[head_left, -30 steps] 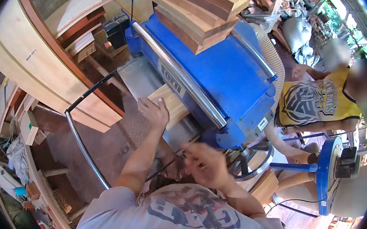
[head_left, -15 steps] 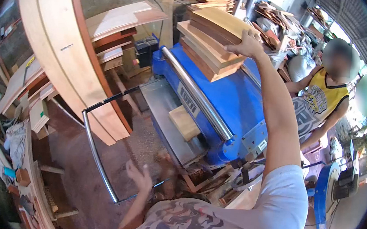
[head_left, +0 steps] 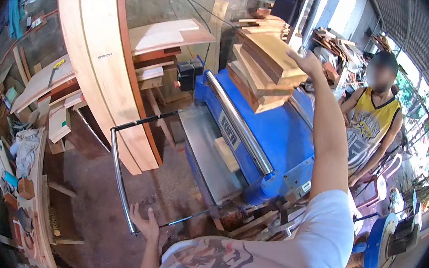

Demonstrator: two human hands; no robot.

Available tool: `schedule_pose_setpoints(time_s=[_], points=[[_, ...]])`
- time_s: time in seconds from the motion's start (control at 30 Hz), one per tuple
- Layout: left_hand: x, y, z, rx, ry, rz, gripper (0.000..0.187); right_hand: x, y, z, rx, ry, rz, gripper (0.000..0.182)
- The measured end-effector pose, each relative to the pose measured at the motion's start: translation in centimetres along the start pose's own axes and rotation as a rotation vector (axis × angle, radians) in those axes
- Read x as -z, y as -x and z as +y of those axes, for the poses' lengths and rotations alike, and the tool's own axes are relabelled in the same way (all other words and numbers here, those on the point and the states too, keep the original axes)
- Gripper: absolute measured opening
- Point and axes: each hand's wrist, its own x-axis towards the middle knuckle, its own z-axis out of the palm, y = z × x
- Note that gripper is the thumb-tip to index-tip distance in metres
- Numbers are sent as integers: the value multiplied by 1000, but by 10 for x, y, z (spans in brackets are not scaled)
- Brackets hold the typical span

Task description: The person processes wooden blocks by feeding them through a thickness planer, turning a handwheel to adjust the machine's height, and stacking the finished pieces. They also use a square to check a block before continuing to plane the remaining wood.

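Note:
A stack of short wooden boards (head_left: 269, 74) rests crookedly on top of a blue planer machine (head_left: 276, 140). My right hand (head_left: 306, 64) is at the near right end of the top board, its fingers stretched out over the edge. Lower down, another wooden piece (head_left: 227, 155) lies on the planer's metal bed (head_left: 199, 132), its far end hidden under the blue housing. My left hand (head_left: 145, 223) is raised with fingers apart, holding nothing, close to the lower corner of a bent metal tube frame (head_left: 120, 176).
Long wide planks (head_left: 94, 70) lean upright left of the planer. A person in a yellow jersey (head_left: 376, 113) stands beyond it to the right. Scrap wood (head_left: 337, 42) is piled behind. A cluttered workbench (head_left: 38, 194) runs along the left, and a blue-framed machine (head_left: 378, 253) stands at right.
The piece on the bed shows less of its length, having slid further under the housing. My left hand has moved down and left toward the tube frame. The view has shifted.

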Motion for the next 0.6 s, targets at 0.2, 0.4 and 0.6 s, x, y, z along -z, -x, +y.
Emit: schedule_pose_setpoints(time_s=[0.2,0.4,0.6], points=[[14,8,11,-13,180,-12,48,-44,-27,74,104,-206,62,123],[0,-1,41,-64,338,-46,43,-45,-11,77,-325,-281,13,103],[-3,0,55,-113,271,-90,40,-46,32,38,-531,-1131,26,46]])
